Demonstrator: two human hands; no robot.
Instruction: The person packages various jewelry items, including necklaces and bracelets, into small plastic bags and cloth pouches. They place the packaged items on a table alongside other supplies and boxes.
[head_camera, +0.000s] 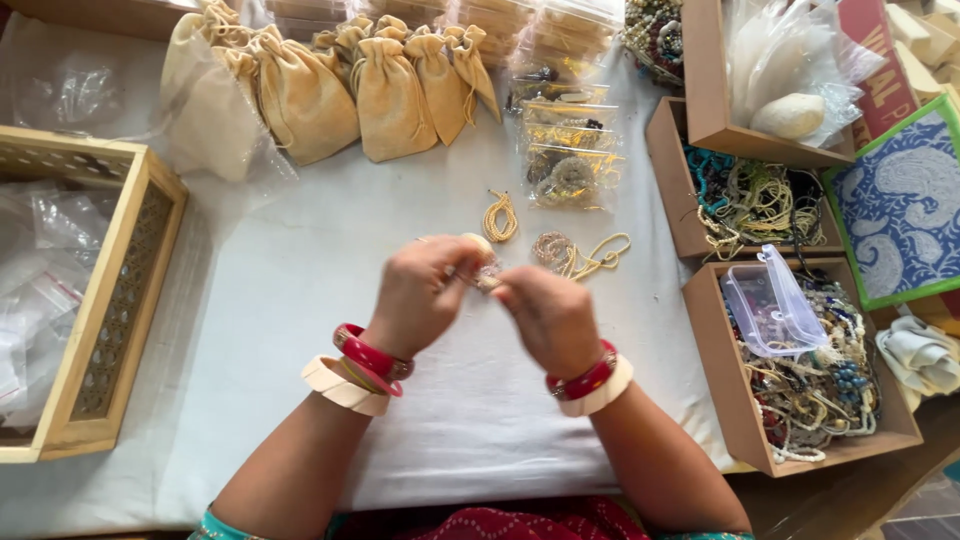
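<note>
Gold-toned and small, a jewellery piece (487, 277) sits pinched between the fingertips of the left hand (420, 295) and right hand (548, 315), raised over the white cloth (300, 300) at table centre; motion blur hides its detail. By appearances the packing is midway: filled velvet pouches (390, 95) lie at twelve o'clock, clear packets (570, 150) at one o'clock, while two corded ornaments (565, 252) just beyond the hands and bead-filled boxes (800, 400) at three o'clock remain unpacked.
</note>
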